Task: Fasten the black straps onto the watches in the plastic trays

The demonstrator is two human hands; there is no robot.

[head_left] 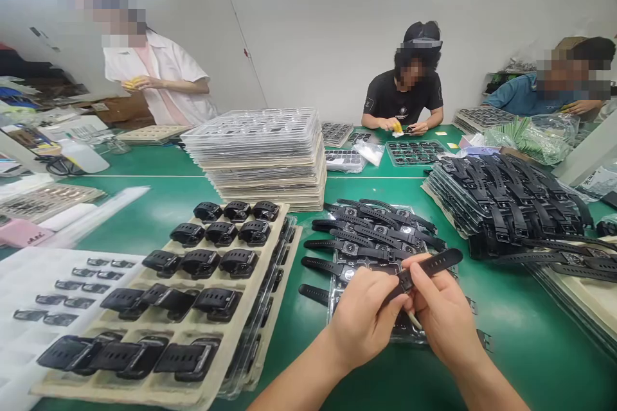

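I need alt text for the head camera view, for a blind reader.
A person's bare left hand and right hand hold a black perforated watch strap above black watches over a green table. Left is a beige watch-filled tray; three people appear behind.

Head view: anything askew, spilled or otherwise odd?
The tray stack looks slightly askew: its edges are uneven, upper layers jutting left past lower ones. On the pile at right, straps hang untidily over the edge. I see nothing spilled or broken.

Both hands on a black watch strap, above black watches on a green table.
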